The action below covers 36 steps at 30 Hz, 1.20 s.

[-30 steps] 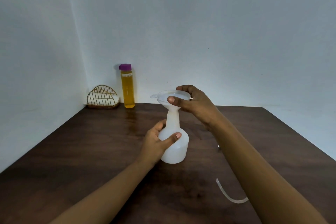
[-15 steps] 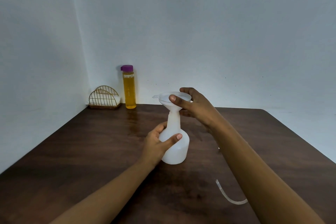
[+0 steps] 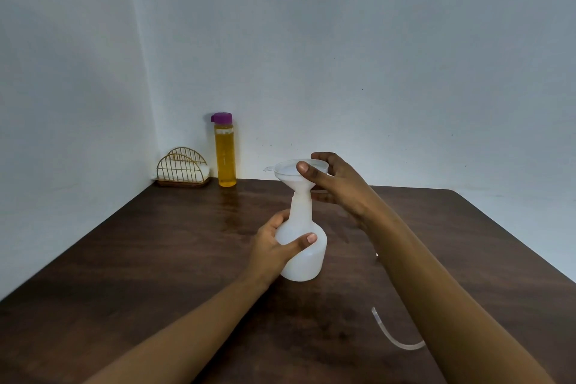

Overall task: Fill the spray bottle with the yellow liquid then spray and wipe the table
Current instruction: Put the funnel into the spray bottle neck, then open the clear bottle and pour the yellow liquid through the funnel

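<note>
Nearest, by the right forearm at the near right of the tabletop (image 3: 140,274), a clear tube (image 3: 394,340) lies curved and loose. In the middle of the tabletop the white spray bottle (image 3: 308,262) stands upright. The left hand (image 3: 271,246) wraps its round belly, thumb across the front. A funnel (image 3: 290,170) sits in its neck, and the right hand (image 3: 339,184) pinches the funnel's rim from the right. Beyond both hands, in the far left corner against the wall, the bottle of yellow liquid (image 3: 225,162) stands upright with its purple cap (image 3: 222,117) on, just beside a wire holder (image 3: 182,168). It lies ahead and left of the spray bottle, well apart, with its long axis vertical. The left hand looks nearer to it, so the reach probably goes forward and left.
</note>
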Tool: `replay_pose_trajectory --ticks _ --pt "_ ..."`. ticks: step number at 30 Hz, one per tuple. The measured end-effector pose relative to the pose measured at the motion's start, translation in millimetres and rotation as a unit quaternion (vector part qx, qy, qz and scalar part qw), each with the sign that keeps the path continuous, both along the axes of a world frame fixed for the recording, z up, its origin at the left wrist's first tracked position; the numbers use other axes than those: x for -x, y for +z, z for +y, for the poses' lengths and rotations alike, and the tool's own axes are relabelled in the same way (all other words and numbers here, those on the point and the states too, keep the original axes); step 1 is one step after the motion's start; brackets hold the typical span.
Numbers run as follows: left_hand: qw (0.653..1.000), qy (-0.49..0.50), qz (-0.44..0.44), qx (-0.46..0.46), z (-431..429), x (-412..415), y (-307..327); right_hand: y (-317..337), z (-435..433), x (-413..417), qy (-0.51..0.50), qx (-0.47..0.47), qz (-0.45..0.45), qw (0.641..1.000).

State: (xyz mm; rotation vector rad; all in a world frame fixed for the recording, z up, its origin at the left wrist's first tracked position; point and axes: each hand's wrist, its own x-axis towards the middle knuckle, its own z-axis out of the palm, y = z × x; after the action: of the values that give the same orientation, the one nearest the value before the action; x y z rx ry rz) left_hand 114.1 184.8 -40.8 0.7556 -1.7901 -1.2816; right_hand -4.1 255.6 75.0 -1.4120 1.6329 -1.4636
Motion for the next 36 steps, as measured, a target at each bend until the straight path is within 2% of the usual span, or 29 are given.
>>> replay_pose_trajectory --ticks 4,8,11,13,15,17,20,22,24,26,30,36 --pt "1.0 -0.001 0.002 -0.005 0 0 1 1 3 4 -0.004 0.003 -0.007 1.0" --pt "0.998 -0.034 0.054 -0.019 -2 -9 6 16 17 -2 -0.066 0.028 0.075 0.995" --pt "0.994 0.01 0.103 -0.019 -11 -29 21 36 39 -18 -0.156 0.133 0.11 0.972" --pt "0.992 0.074 0.105 -0.008 -22 -52 32 48 57 -40 -0.164 0.218 0.113 0.955" --pt "0.991 0.129 0.039 0.024 -40 -82 35 53 64 -69 -0.113 0.259 0.082 0.956" --pt "0.975 0.179 -0.11 0.067 -65 -117 25 42 47 -104 -0.04 0.215 0.054 0.974" --pt "0.896 0.223 -0.366 0.118 -95 -155 7 10 -14 -141 0.015 0.075 0.083 0.994" --pt "0.847 0.219 -0.468 0.129 -106 -165 1 -13 -63 -151 0.002 -0.02 0.069 0.997" --pt "0.83 0.206 -0.503 0.128 -114 -169 -4 -34 -114 -149 -0.039 -0.093 0.03 0.994" --pt "0.824 0.19 -0.52 0.123 -120 -169 -8 -53 -159 -139 -0.084 -0.124 0.018 0.989" --pt "0.817 0.18 -0.532 0.131 -127 -172 -16 -72 -227 -115 -0.156 -0.12 0.027 0.98" --pt "0.815 0.195 -0.526 0.148 -135 -170 -24 -88 -301 -89 -0.195 -0.114 0.03 0.974"
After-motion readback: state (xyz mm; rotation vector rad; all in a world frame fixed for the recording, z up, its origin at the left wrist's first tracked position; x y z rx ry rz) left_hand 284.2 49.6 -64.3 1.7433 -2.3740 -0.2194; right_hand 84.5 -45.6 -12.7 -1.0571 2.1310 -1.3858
